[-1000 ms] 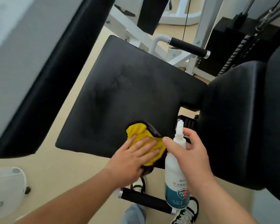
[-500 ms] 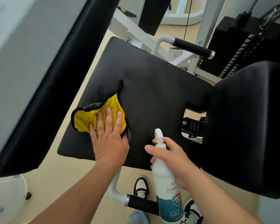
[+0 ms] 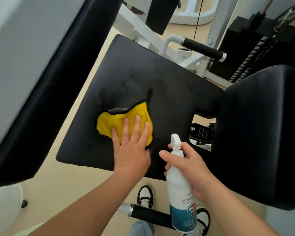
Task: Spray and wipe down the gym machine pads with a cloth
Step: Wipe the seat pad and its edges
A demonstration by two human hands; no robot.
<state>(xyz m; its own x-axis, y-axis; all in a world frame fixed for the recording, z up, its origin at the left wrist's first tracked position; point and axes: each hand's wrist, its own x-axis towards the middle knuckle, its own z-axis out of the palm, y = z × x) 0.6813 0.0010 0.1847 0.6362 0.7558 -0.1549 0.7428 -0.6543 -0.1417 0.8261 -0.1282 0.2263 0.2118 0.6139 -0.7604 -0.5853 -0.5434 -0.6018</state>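
Observation:
A black seat pad (image 3: 169,92) of the gym machine fills the middle of the view. My left hand (image 3: 131,147) lies flat on a yellow cloth with a black edge (image 3: 112,125), pressing it onto the pad's near left part. My right hand (image 3: 192,169) grips a white spray bottle (image 3: 180,191) with a blue label, held upright just off the pad's near edge, its nozzle pointing up. A black back pad (image 3: 255,133) stands at the right.
A large black pad (image 3: 46,92) on a grey panel slants along the left. White frame tubes and a black handle grip (image 3: 203,48) lie beyond the seat, a weight stack (image 3: 255,53) at the far right. Another black grip (image 3: 150,215) and my shoes are below.
My left hand slid the cloth from the pad's near edge to the left side, then a little back toward the middle. The bottle stayed in my right hand.

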